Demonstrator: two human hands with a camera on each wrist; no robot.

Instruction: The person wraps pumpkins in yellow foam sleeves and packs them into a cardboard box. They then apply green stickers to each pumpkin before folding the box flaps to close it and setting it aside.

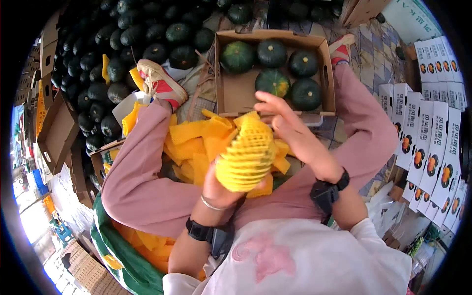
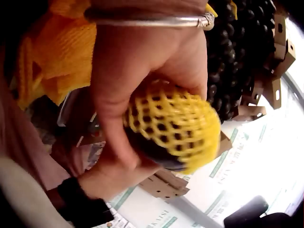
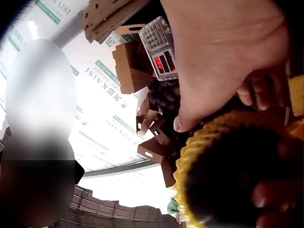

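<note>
A dark green pumpkin in a yellow foam net sleeve [image 1: 247,160] is held up over the person's lap. My left hand [image 1: 219,188] grips it from below, its thumb and fingers spread round the netted side in the left wrist view. Part of the pumpkin's dark skin [image 2: 153,151] shows bare below the net's edge. My right hand [image 1: 297,137] is beside the sleeve's upper right side, fingers stretched out and holding nothing. In the right wrist view, the right thumb [image 3: 187,121] is close to the sleeve's ribbed edge [image 3: 185,185].
An open cardboard box [image 1: 226,101] in front holds several dark green pumpkins. Loose yellow foam nets [image 1: 191,142] lie between the legs. A large heap of pumpkins [image 1: 132,34] fills the far left. Printed white cartons [image 1: 432,147] are stacked at right; a green sack [image 1: 113,246] lies at lower left.
</note>
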